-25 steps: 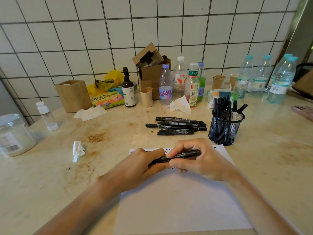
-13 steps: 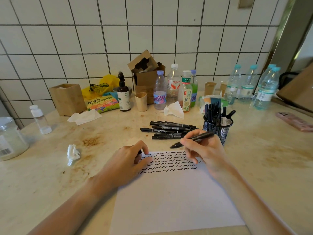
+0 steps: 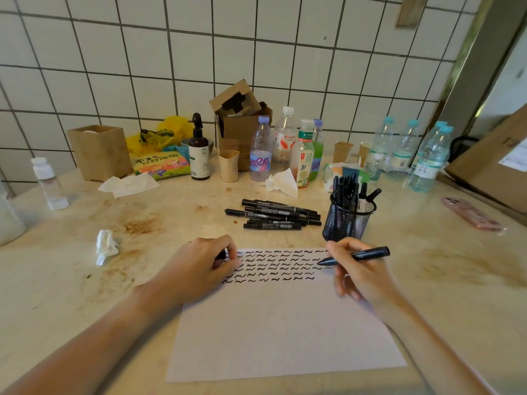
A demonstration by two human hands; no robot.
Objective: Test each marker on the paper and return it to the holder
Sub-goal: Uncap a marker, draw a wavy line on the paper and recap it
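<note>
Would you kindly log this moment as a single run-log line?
right hand: holds marker, tip at paper | left hand: on paper, holds cap | holder: partly filled

A matt white paper sheet (image 3: 285,332) is lying on a smooth, stained stone countertop (image 3: 427,280); at one o'clock, a black wire-mesh metal holder (image 3: 346,220) is standing beside matt plastic markers (image 3: 276,215).

I see soft, even daylight with only faint shadows. My wide lens bows the wall tiles (image 3: 171,67) at the edges. The right hand (image 3: 362,277) looks slightly motion-blurred.
</note>
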